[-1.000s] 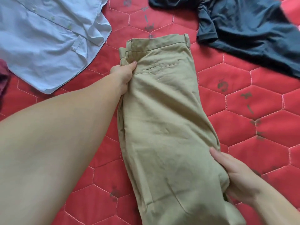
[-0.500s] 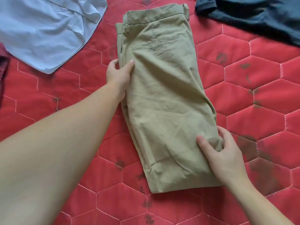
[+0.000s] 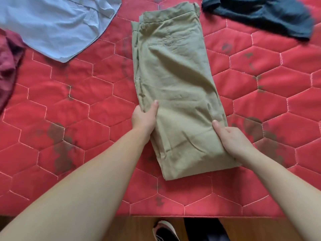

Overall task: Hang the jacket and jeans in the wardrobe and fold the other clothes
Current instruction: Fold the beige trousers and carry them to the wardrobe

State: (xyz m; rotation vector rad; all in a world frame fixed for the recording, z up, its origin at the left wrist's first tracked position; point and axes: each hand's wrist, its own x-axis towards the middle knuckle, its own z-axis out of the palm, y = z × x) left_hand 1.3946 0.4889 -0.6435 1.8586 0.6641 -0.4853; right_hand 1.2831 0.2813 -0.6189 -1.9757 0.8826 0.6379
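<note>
Khaki trousers [image 3: 175,80], folded lengthwise and doubled over, lie on the red quilted bed [image 3: 73,108], waistband at the far end. My left hand [image 3: 144,117] grips their left edge near the lower half, thumb on top and fingers underneath. My right hand [image 3: 231,138] grips the right edge a little nearer to me, thumb on top of the cloth.
A light blue shirt [image 3: 57,26] lies spread at the far left, a dark red garment [image 3: 7,61] at the left edge, a navy shirt [image 3: 271,14] at the far right. The bed's near edge meets a wooden floor [image 3: 132,228], where a shoe [image 3: 165,230] shows.
My left hand has slid down the trousers' left edge from near the waistband toward me. My right hand kept its grip on the right edge. The view has pulled back, showing the bed's edge.
</note>
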